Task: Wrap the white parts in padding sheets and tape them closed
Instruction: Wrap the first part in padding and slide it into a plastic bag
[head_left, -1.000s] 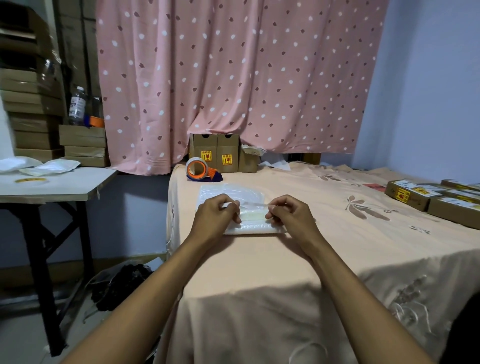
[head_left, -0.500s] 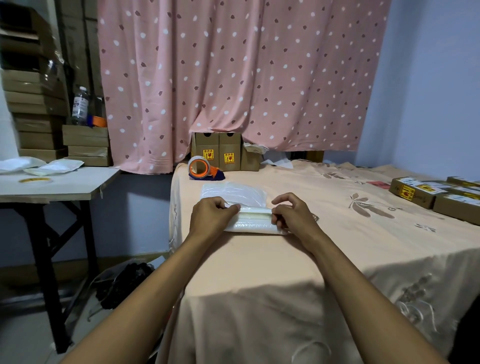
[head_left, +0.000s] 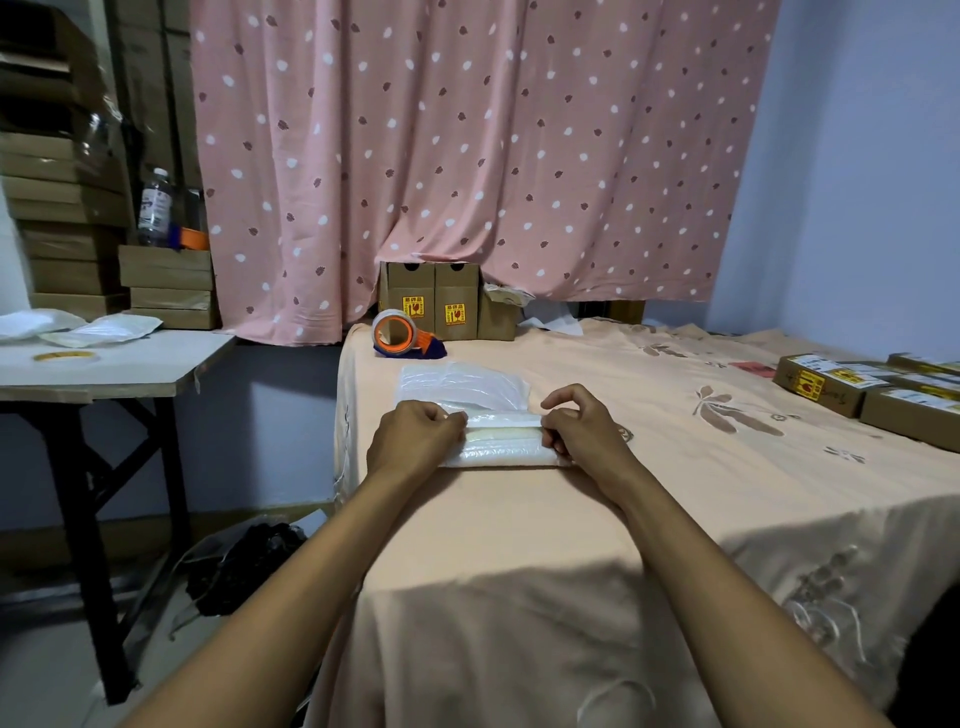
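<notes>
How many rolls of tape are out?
2 sure: orange tape dispenser beyond the parcel, yellow roll on the side table; the orange item by the bottle may be a third.

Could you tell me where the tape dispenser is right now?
In the head view, the tape dispenser sits at the far left corner of the table, just beyond the padding sheet and in front of the cardboard boxes.

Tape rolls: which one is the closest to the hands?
The roll in the orange dispenser, on the peach cloth just beyond the padding sheet. The yellow roll lies flat on the white side table, far to the left.
</notes>
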